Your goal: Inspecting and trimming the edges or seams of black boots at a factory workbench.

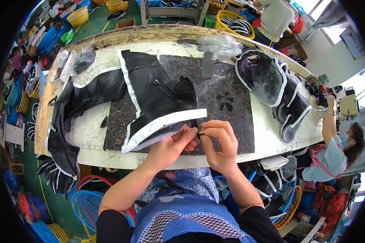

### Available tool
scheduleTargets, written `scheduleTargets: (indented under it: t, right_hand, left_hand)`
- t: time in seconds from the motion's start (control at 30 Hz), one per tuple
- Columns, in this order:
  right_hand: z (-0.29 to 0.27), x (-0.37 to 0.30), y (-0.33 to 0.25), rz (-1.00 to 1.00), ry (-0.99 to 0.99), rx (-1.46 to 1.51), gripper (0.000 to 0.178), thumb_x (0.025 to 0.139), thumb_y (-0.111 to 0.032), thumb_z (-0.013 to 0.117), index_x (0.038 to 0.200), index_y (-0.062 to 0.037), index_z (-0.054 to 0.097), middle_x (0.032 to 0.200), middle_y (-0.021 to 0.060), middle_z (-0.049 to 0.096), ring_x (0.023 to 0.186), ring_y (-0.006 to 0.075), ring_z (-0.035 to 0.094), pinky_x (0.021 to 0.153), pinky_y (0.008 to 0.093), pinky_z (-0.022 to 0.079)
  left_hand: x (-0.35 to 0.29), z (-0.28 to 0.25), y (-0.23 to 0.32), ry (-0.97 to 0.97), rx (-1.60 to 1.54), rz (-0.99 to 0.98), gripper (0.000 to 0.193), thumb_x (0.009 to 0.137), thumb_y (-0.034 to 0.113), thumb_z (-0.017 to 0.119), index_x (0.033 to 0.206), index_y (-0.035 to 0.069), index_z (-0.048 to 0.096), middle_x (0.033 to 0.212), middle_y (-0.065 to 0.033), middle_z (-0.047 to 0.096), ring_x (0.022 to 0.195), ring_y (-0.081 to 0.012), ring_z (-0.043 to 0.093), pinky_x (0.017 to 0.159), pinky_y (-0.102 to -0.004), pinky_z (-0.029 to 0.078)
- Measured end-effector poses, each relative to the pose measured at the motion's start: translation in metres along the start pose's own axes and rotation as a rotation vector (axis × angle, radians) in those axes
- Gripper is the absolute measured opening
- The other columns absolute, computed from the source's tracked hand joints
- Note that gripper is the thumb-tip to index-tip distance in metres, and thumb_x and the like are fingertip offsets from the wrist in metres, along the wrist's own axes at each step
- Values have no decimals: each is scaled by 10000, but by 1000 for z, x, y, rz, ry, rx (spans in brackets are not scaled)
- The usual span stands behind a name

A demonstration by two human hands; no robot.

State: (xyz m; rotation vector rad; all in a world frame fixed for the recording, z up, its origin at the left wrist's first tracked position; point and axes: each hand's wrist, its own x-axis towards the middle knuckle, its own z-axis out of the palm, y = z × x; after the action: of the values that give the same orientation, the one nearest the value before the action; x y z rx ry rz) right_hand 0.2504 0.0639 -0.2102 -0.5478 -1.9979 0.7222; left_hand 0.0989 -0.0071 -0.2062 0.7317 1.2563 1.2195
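Beyond the six-o'clock apron (172, 208), left hand (166, 150) and right hand (221, 148) fingers are pinching a black bit (198, 135), possibly dropping it if grip slackens.

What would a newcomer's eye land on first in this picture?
Probably the large black piece with white edging, in the middle of the table, partly over a dark mat. At its lower edge, the left hand and right hand are close together at a small dark piece. At right lie white-edged pieces with grey lining.
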Motion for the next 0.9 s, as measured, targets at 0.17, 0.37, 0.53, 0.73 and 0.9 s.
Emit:
scheduleTargets:
  t: [0.17, 0.37, 0.53, 0.73, 0.9]
  right_hand:
    - [0, 6, 4, -6, 34, -33, 190, 733, 89, 662, 887, -11, 614, 977, 131, 616, 840, 252, 625, 716, 315, 509]
    - [-2, 0, 0, -22, -7, 18, 197, 722, 82, 674, 887, -15, 626, 965, 126, 621, 841, 246, 621, 705, 309, 509]
    - [1, 6, 7, -174, 30, -115, 205, 710, 65, 686, 887, -20, 630, 937, 123, 632, 801, 257, 621, 692, 305, 507]
    - [-1, 22, 12, -111, -113, -22, 175, 746, 67, 651, 898, -10, 613, 916, 128, 638, 789, 275, 634, 685, 320, 510]
    - [1, 17, 9, 101, -223, 149, 148, 792, 67, 614, 925, 6, 598, 905, 136, 637, 799, 277, 646, 702, 314, 510]
  left_hand:
    - [0, -1, -4, -16, -17, 42, 271, 943, 295, 591, 896, 31, 627, 765, -28, 631, 684, -80, 587, 666, -219, 481]
    - [-1, -1, 1, -15, -56, 11, 265, 950, 295, 580, 893, 40, 622, 777, -21, 629, 703, -75, 587, 680, -215, 480]
    - [2, 1, -3, -10, -60, 13, 261, 949, 295, 581, 915, 40, 619, 780, -24, 629, 701, -81, 593, 683, -219, 487]
    - [4, -11, -11, -84, 0, 39, 266, 927, 284, 617, 962, 20, 619, 780, -42, 647, 703, -95, 621, 678, -223, 514]
    - [-1, -10, -12, -79, -85, 22, 281, 899, 287, 658, 900, 8, 630, 804, -70, 674, 725, -109, 635, 707, -238, 521]
